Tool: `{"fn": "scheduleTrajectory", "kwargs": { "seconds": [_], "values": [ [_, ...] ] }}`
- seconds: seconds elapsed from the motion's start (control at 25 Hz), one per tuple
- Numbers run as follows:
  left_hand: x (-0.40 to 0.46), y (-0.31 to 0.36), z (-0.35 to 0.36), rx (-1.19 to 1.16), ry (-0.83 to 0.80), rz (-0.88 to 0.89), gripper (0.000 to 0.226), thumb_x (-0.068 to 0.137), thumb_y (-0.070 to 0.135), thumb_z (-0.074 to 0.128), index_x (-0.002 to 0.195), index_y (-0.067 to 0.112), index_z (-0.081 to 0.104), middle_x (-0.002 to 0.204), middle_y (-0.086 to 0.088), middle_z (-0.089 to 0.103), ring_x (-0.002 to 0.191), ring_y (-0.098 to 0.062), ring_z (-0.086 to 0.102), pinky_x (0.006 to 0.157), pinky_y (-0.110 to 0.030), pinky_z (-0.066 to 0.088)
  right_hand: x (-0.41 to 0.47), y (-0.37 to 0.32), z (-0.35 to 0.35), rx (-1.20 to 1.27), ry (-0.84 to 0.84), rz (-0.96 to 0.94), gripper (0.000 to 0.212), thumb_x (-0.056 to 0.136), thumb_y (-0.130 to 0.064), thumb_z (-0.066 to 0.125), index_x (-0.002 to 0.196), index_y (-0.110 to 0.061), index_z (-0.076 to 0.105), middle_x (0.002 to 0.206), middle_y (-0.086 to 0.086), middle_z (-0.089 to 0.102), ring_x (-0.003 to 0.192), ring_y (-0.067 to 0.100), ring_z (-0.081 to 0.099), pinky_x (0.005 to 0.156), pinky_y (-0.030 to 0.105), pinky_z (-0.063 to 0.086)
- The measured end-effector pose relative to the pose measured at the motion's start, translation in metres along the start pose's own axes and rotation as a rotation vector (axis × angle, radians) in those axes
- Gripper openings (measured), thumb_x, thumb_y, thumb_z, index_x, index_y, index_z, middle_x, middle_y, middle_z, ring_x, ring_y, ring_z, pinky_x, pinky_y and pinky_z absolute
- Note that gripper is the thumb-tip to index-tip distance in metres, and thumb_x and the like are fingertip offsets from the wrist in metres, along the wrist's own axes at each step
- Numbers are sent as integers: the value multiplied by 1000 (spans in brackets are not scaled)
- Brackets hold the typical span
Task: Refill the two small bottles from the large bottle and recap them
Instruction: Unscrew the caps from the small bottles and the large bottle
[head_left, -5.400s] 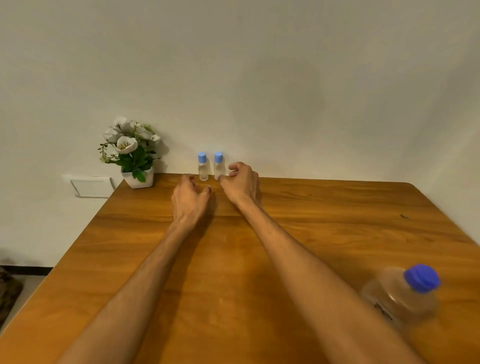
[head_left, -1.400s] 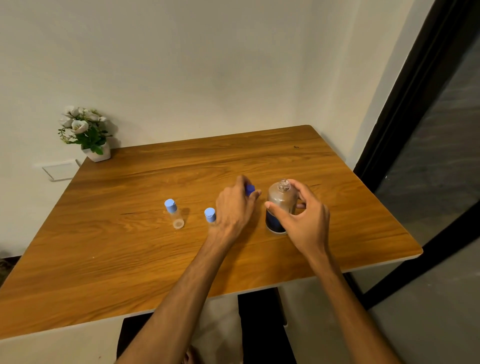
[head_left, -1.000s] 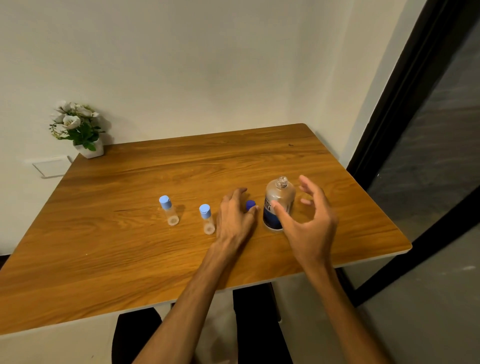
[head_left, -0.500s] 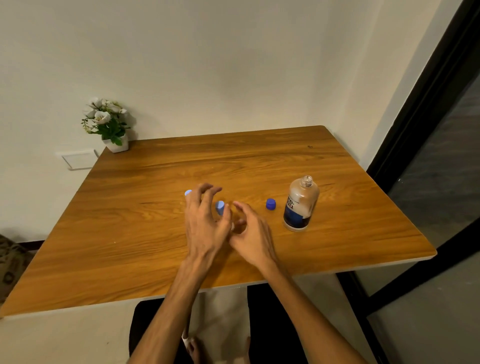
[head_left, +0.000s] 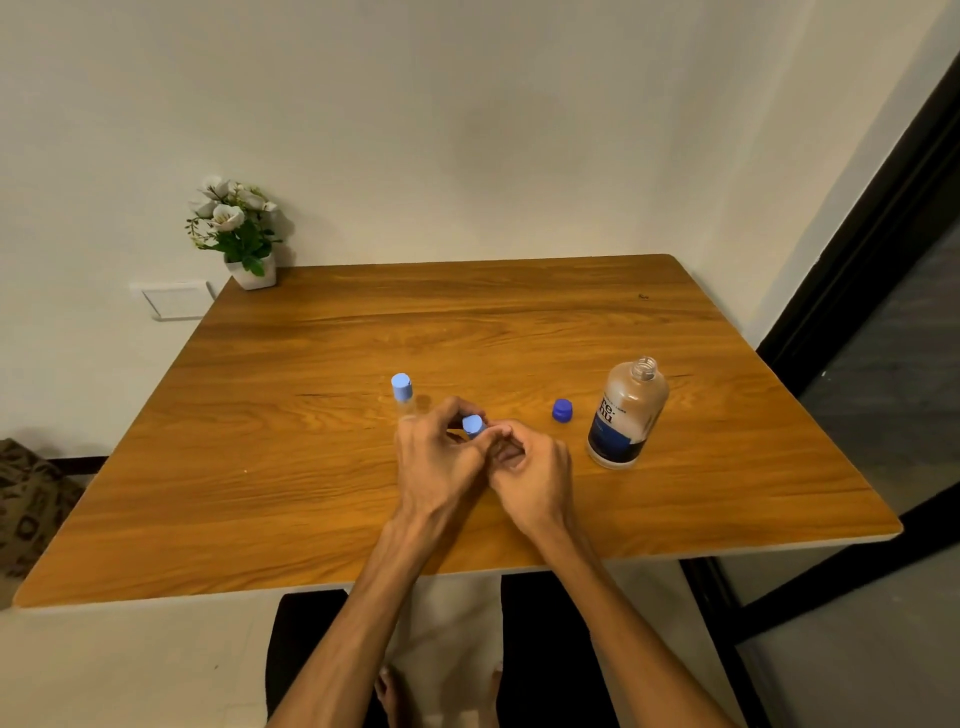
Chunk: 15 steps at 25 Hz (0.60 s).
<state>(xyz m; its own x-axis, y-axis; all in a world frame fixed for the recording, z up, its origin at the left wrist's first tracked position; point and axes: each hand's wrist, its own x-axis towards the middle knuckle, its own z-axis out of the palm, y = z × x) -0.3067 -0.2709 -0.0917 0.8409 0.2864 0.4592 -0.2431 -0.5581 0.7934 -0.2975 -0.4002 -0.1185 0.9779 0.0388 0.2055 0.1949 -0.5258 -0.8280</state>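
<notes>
The large clear bottle (head_left: 626, 413) with a dark blue label stands uncapped at the right of the wooden table (head_left: 311, 493). Its dark blue cap (head_left: 562, 410) lies just left of it. One small clear bottle (head_left: 402, 393) with a light blue cap stands upright at mid-table. The other small bottle (head_left: 473, 425) shows only its light blue cap; my left hand (head_left: 439, 457) and my right hand (head_left: 530, 473) are both closed around it, hiding its body.
A small white pot of white flowers (head_left: 236, 234) sits at the table's far left corner against the wall. A wall socket plate (head_left: 174, 299) is to its left. A dark door frame (head_left: 857, 291) runs along the right side.
Both hands have closed in on the nearer small bottle, which now sits between their fingers. The large bottle and its cap stay where they were left.
</notes>
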Motion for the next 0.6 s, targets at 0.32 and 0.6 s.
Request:
{"fn": "scheduleTrajectory", "kwargs": {
  "seconds": [0.32,0.6],
  "values": [
    [2,6,-2,31,-125,41,19,85,19,84,104,14,82,93,7,81,85,-3,76,74,-27,62,-1,7,-1,134,9,72,32,85,-10,81,112,-27,79,89,-13,81,83,-2,76,77,35,67],
    [9,7,23,120,-67,-76,35,88,52,78,106,23,69,85,7,69,80,-13,66,70,-34,52,3,3,2,60,15,78,12,88,-16,76,98,-21,78,85,-7,82,75,5,76,67,32,64]
  ]
}}
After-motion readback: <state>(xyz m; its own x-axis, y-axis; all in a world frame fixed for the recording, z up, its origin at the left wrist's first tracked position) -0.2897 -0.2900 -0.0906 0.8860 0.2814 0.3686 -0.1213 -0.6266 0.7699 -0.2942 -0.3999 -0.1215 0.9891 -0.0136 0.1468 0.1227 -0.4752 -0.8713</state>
